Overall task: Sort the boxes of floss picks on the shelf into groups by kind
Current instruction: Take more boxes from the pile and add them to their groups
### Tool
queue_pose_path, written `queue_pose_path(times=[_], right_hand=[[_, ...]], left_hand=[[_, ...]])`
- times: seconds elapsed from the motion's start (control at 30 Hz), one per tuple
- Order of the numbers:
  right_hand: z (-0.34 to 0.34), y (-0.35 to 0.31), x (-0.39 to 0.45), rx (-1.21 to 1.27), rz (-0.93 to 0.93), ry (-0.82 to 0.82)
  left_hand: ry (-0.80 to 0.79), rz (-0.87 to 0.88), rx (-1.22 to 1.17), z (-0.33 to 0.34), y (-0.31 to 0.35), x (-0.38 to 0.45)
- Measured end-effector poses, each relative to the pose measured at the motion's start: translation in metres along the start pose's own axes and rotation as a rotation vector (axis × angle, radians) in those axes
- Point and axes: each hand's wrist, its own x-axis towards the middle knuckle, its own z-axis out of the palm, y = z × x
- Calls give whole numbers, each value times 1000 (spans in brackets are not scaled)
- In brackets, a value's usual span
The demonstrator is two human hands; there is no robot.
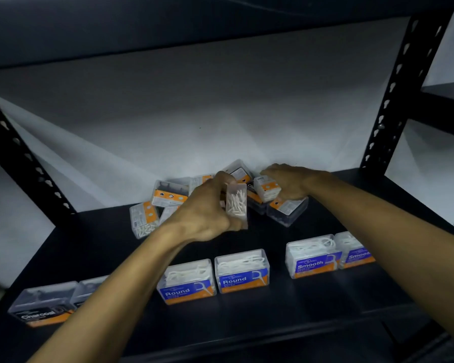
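Dim, soft focus, warped edges.

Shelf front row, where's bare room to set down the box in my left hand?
Bare shelf shows between the second Round box and the first Smooth box, and between the pile and the front row. The back middle is crowded, with both hands in it.
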Motion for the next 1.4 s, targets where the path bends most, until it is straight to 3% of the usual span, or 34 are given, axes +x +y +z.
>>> queue_pose_path(times=[0.33, 0.47, 0.63, 0.73, 0.83, 0.97, 1.2, 1.4], right_hand=[[3, 8, -8, 249, -42, 135], [-6, 8, -35, 689, -37, 113], [-11, 10, -62, 1257, -67, 34], [-9, 10, -74, 1471, -104, -27], [-6, 10, -80, 1536, -80, -67], [-1, 5, -82, 1584, -16, -80], [-2, -11, -83, 1312, -49, -5], [3, -23, -79, 1124, 12, 84]], left_hand=[[-39, -134, -980, -5, -29, -16], [-99, -72, -1297, -5, -36, -16], [-143, -15, -1496, -7, -30, -12], [-70, -94, -1421, -6, -14, -12], [115, -240, -1252, 0, -7, -6], [165, -274, -991, 2, -6, -8], [172, -215, -387, -22, -9, -22], [109, -161, -197, -42, -16, -39]])
